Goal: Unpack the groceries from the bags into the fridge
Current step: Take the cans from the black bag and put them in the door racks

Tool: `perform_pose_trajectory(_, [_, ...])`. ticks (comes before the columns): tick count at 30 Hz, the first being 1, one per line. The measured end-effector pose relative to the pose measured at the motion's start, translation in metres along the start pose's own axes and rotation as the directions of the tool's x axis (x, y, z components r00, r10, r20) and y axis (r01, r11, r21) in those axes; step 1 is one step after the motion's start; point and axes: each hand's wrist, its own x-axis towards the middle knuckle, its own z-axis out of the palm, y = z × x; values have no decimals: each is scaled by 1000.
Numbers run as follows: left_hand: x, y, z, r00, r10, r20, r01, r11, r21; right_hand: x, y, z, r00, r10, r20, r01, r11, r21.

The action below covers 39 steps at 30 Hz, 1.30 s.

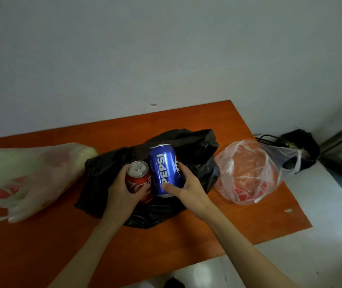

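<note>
Head view, left to right. Orange table point(41, 246) runs off frame at left, back edge against a grey-white wall point(166, 48), right edge cut at an angle with white tiled floor point(322, 235) beyond it. Bare tabletop in front near the person, more bare strip behind the bags.

Far left: translucent white bag point(20, 175) lying on its side, red print, pale green stuff inside, blurred, handle loop near the table's front-left. Just right of it, black bag point(197, 152) crumpled flat at table centre, mouth open.

Left hand point(122, 190) grips red can point(139, 179) round its side, can tilted, silver top and pull tab facing camera, white script partly hidden by fingers. Touching it on the right, blue Pepsi can point(164, 169), upright-ish with a slight lean, white lettering reading up the side. Right hand point(188, 188) holds it, thumb across the lower front, fingers wrapped behind. Both cans sit over the black bag.

Right: clear pink-tinted bag point(249, 173) near the table's right edge, orange-red contents, unclear what. Past the edge, dark bin point(303, 146) on the floor by the wall.
</note>
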Motion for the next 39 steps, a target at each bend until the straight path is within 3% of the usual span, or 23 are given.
perform_pose_trajectory(9, [-44, 99, 40, 970, 241, 21, -232, 951, -204, -113, -13, -90, 971, -180, -157, 210, 955, 209])
perform_pose_trajectory(15, [-115, 162, 113, 890, 389, 239, -324, 907, -269, -225, 18, -155, 956, -159, -248, 279, 754, 594])
perform_pose_trajectory(20, [-207, 202, 188, 780, 468, 417, -314, 867, -386, -338, 51, -199, 879, -87, -469, 369, 747, 553])
perform_pose_trajectory(24, [-280, 224, 245, 636, 538, 554, -321, 837, -444, -436, 91, -226, 734, -18, -678, 412, 806, 425])
perform_pose_trajectory(29, [-376, 254, 309, 415, 637, 649, -359, 771, -527, -557, 130, -238, 460, 83, -884, 378, 883, 279])
perform_pose_trajectory(34, [-474, 284, 364, 155, 681, 716, -336, 718, -610, -664, 155, -234, 142, 143, -979, 372, 909, 186])
perform_pose_trajectory(39, [-579, 303, 415, -100, 663, 742, -309, 688, -656, -758, 182, -237, -152, 203, -967, 357, 924, 137])
